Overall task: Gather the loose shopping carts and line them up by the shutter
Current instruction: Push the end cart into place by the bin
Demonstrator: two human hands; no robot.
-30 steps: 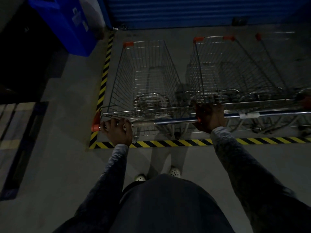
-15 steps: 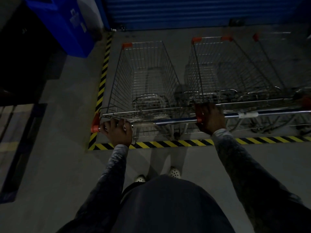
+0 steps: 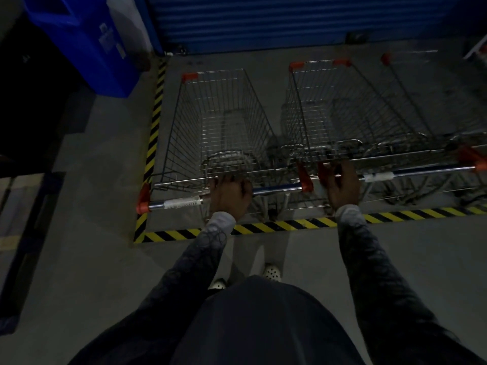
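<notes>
The left cart (image 3: 224, 122) stands beside the right cart (image 3: 342, 109), both nose-first toward the blue shutter (image 3: 263, 19), inside the striped floor tape (image 3: 290, 223). The left hand (image 3: 229, 193) is curled around the left cart's handle bar (image 3: 181, 202), arm stretched forward. The right hand (image 3: 340, 184) lies over the right cart's bar with its fingers (image 3: 324, 172) spread; in the dim light I cannot tell whether it grips.

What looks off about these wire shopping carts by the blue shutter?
A white tape patch wraps the chrome handle of the left silver wire cart; another wraps the neighbouring cart's handle, like makeshift repairs. The left cart sits slightly behind its neighbour.
</notes>
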